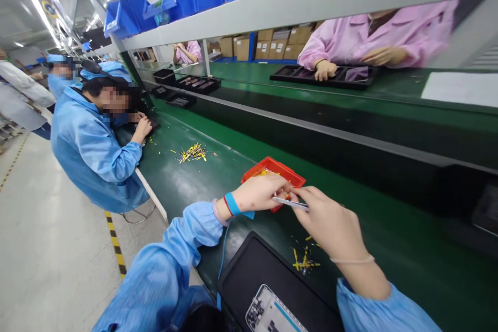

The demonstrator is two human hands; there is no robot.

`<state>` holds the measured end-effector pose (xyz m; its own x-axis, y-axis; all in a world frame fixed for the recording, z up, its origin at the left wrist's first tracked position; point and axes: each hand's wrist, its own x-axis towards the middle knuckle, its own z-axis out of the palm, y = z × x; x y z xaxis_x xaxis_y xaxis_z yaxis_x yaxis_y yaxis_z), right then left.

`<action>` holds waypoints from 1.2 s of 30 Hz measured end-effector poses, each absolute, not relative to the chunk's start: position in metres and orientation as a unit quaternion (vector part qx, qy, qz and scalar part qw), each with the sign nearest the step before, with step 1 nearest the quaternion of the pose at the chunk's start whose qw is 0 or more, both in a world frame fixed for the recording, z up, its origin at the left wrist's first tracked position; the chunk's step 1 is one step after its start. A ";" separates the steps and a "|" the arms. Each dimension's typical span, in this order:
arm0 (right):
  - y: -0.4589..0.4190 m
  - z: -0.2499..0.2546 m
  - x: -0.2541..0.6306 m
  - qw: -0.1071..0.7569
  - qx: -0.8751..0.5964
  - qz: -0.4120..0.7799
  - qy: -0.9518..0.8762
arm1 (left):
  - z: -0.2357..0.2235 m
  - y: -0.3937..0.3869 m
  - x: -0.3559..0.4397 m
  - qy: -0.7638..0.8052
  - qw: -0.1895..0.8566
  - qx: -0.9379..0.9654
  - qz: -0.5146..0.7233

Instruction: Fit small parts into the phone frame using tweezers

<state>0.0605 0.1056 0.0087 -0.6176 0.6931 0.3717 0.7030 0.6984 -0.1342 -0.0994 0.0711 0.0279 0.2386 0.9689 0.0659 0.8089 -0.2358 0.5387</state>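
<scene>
My left hand (264, 193), with a blue wrist strap (232, 204), reaches over the near edge of a red tray (286, 171) that has small yellow pieces (266, 171) in it. Its fingers are pinched together; a tiny orange-yellow bit shows at the fingertips, too small to name. Close against it, my right hand (332, 223) is closed on silver tweezers (291, 203), whose tip points left beneath the left fingers. Below the hands, a black tray (252, 264) carries an opened phone body (272, 311) with a blue strip along it.
Loose yellow and dark strips (305, 260) lie right of the black tray, and a larger pile (192, 153) lies farther left. A co-worker in blue (97, 140) sits at left. Beyond the dark channel, a person in pink (346, 41) handles a black tray (322, 75). A shelf rail (249, 15) crosses above.
</scene>
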 end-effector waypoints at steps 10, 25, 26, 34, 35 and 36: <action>0.129 -0.008 0.051 0.215 -0.407 0.049 -0.887 | 0.018 0.078 -0.126 0.655 0.138 0.713 0.210; 0.137 -0.031 0.045 0.370 -0.358 0.316 -0.797 | 0.013 0.079 -0.124 0.654 0.124 0.715 0.214; 0.138 -0.030 0.045 0.367 -0.342 0.344 -0.793 | 0.014 0.079 -0.123 0.650 0.125 0.719 0.211; 0.136 -0.008 0.055 0.336 -0.351 0.432 -0.760 | 0.017 0.079 -0.115 0.609 0.137 0.761 0.179; 0.135 -0.007 0.056 0.335 -0.353 0.432 -0.760 | 0.017 0.079 -0.115 0.604 0.140 0.765 0.176; 0.134 -0.008 0.057 0.335 -0.355 0.431 -0.759 | 0.017 0.080 -0.114 0.599 0.143 0.768 0.174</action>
<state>0.0568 0.1342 -0.0082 -0.5239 0.8275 0.2021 0.2510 0.3767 -0.8917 -0.1140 0.0798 0.0170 0.2214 0.9703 0.0970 0.8707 -0.2415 0.4284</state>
